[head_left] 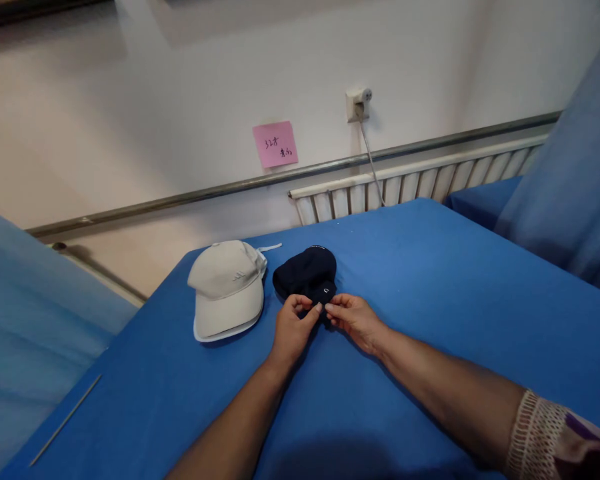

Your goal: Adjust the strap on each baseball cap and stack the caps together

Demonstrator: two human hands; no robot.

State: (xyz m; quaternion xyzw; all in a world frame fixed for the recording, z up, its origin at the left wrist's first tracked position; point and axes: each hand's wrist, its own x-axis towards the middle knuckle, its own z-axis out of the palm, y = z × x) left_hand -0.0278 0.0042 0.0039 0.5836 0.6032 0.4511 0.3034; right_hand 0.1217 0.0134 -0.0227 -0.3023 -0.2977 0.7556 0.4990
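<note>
Dark cap lies on the blue table, just beside the pale cap, its near edge pinched between thumb and fingers of the left hand and of the right hand. Both hands meet closely there, thumbs nearly together, just below a small white mark on the dark fabric.

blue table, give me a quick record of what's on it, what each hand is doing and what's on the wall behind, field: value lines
surface: blue table
left hand: pinching near edge of dark cap
right hand: pinching same cap, just beside left hand
left of dark cap: pale cap, brim toward the person
near left edge: thin stick, lying flat
wall: pink note, handwritten; socket with plug in
</note>
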